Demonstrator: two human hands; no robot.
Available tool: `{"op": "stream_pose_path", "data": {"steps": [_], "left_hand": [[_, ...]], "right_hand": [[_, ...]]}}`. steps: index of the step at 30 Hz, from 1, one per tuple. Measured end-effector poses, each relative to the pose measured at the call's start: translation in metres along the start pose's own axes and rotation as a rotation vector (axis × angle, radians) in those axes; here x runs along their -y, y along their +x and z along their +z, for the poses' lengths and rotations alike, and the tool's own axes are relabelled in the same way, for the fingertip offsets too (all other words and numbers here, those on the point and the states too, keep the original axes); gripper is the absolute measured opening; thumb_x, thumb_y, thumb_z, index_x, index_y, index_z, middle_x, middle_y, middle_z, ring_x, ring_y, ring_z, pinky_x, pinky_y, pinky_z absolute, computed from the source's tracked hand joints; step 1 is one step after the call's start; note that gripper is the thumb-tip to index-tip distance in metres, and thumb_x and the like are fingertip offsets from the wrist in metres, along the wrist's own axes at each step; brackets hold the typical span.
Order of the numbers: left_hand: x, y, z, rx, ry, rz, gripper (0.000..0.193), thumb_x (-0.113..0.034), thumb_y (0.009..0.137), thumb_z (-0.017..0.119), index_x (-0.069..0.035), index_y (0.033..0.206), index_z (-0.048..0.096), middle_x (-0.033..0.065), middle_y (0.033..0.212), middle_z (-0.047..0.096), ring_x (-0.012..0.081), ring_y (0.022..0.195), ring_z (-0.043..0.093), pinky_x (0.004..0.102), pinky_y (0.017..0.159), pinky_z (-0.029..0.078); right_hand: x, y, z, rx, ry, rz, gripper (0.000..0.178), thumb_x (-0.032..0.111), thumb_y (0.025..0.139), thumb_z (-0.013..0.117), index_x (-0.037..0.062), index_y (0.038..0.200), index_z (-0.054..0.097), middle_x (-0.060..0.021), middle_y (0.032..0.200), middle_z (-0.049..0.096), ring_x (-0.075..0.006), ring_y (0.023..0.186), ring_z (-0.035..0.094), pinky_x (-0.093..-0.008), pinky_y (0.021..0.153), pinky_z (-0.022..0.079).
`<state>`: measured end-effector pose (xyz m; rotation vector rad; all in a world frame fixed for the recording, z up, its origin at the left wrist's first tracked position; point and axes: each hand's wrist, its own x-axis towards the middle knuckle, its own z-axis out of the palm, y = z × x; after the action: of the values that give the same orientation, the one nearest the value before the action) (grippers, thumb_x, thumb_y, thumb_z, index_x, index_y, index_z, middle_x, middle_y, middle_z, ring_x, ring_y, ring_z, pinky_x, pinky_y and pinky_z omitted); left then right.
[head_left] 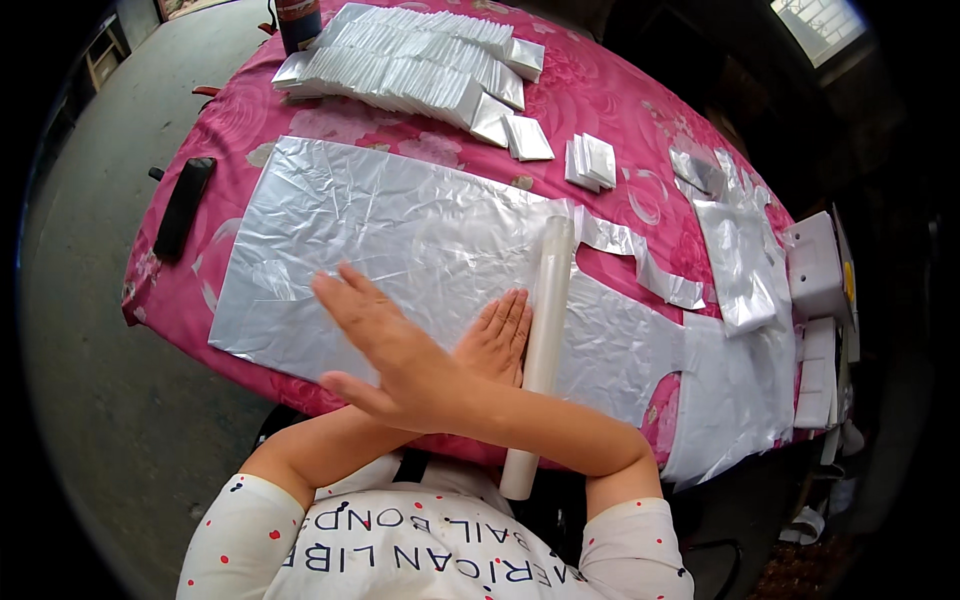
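A large white plastic bag (320, 215) with cut-out handles lies spread across the pink cloth, its handles toward the right. Across it rests a pale, smooth tube (546, 320), whose near end sticks out past the table edge. My forearms cross, the right over the left. My left hand (495, 338) lies flat on the bag just left of the tube, fingers stretched out. Above the bag's left part, my right hand (385, 350) is open with the thumb apart, a little blurred and holding nothing.
Rows of folded white bags (400, 60) stand at the far left, with a small folded stack (590, 162) to their right. A black phone (184, 208) lies by the left edge. More loose bags (735, 390) and white boxes (815, 265) sit at the right. A dark can (298, 22) stands behind.
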<state>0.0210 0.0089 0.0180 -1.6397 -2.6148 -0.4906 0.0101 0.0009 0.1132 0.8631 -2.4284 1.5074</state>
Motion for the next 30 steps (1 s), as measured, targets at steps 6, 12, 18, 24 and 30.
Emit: {"op": "stream_pose_path", "data": {"steps": [6, 12, 18, 24, 30], "left_hand": [[0.007, -0.006, -0.007, -0.183, -0.281, -0.009, 0.069, -0.017, 0.076, 0.045, 0.013, 0.134, 0.022, 0.029, 0.143, 0.019, 0.041, 0.135, 0.014, 0.0479, 0.111, 0.01], [0.047, -0.034, -0.068, -0.326, -0.688, -0.004, 0.078, 0.001, 0.071, 0.05, 0.001, 0.141, 0.015, 0.0205, 0.146, 0.02, 0.0354, 0.137, 0.015, 0.0417, 0.11, 0.013], [0.106, -0.122, -0.118, -0.467, -0.765, -0.362, 0.063, -0.008, 0.081, 0.048, 0.001, 0.139, 0.024, 0.0167, 0.142, 0.031, 0.0295, 0.132, 0.028, 0.0396, 0.107, 0.023], [0.118, -0.218, -0.126, -0.555, -0.916, -0.687, 0.051, -0.01, 0.087, 0.042, 0.0, 0.136, 0.031, 0.014, 0.14, 0.034, 0.0241, 0.127, 0.036, 0.0367, 0.103, 0.029], [0.095, -0.259, -0.132, -0.485, -0.75, -0.789, 0.046, -0.001, 0.082, 0.051, 0.0, 0.127, 0.043, 0.0137, 0.135, 0.041, 0.0221, 0.118, 0.046, 0.0332, 0.095, 0.039]], "right_hand": [[-0.026, -0.143, -0.104, -0.098, -0.517, 0.254, 0.053, 0.033, 0.086, 0.053, 0.0028, 0.129, 0.045, -0.0175, 0.135, 0.041, -0.0362, 0.128, 0.035, -0.0438, 0.105, 0.027], [-0.036, -0.161, -0.108, 0.115, -0.659, 0.236, 0.062, 0.048, 0.086, 0.047, 0.005, 0.13, 0.044, -0.016, 0.137, 0.04, -0.0345, 0.13, 0.032, -0.045, 0.106, 0.024], [-0.028, -0.047, -0.025, 0.401, -0.318, -0.029, 0.059, 0.049, 0.085, 0.05, 0.0025, 0.121, 0.051, -0.0145, 0.12, 0.055, -0.0335, 0.118, 0.046, -0.0446, 0.103, 0.029], [-0.004, 0.018, 0.029, 0.342, 0.086, -0.263, 0.046, 0.037, 0.082, 0.06, 0.0029, 0.112, 0.056, -0.0142, 0.111, 0.059, -0.031, 0.107, 0.053, -0.0418, 0.093, 0.04], [-0.074, 0.072, 0.026, 0.21, -0.466, -0.161, 0.038, 0.033, 0.084, 0.057, 0.0017, 0.106, 0.06, -0.0143, 0.117, 0.056, -0.0292, 0.119, 0.045, -0.0435, 0.103, 0.029]]}}
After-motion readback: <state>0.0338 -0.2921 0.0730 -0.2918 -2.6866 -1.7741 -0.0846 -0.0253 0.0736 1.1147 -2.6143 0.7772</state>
